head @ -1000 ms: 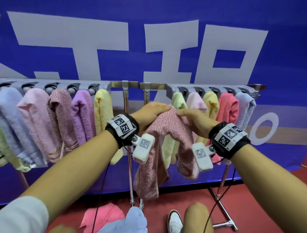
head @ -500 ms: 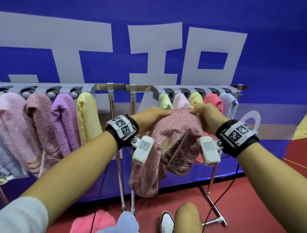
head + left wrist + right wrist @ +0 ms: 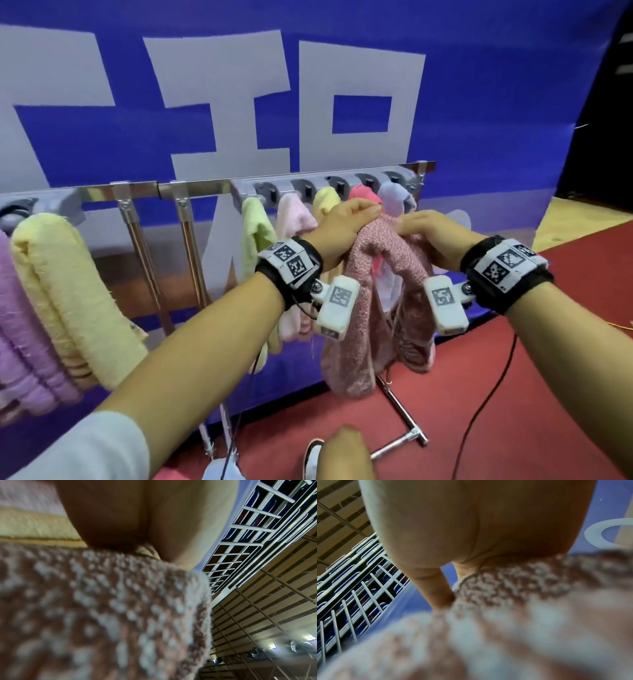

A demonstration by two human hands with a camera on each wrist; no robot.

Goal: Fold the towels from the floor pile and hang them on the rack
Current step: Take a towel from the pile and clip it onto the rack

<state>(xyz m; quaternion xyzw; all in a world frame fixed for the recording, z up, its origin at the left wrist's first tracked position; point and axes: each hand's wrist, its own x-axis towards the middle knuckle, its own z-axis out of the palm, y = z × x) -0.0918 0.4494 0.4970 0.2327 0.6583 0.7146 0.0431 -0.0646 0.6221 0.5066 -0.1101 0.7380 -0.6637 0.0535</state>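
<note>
A speckled pink towel (image 3: 370, 308), folded over, hangs from both my hands in front of the rack's right section (image 3: 308, 186). My left hand (image 3: 346, 226) grips its top fold from the left and my right hand (image 3: 423, 228) grips it from the right, close to the rack's far-right pegs. The left wrist view is filled by the towel's speckled cloth (image 3: 102, 615) under my palm (image 3: 137, 513). In the right wrist view my fingers (image 3: 436, 588) press into the same towel (image 3: 513, 595). Green, pale pink, yellow, coral and lilac towels (image 3: 257, 226) hang on the pegs behind my hands.
A yellow towel (image 3: 65, 294) and purple ones hang on the left section of the rack. Metal legs (image 3: 400, 411) stand on the red floor. A pale blue towel (image 3: 219, 471) lies at the bottom beside my shoe (image 3: 311, 459). A blue banner (image 3: 479, 85) is behind.
Both hands have carried the speckled towel rightward along the rack, from in front of the green towel toward the coral and lilac ones at the right end. My view has turned right too.
</note>
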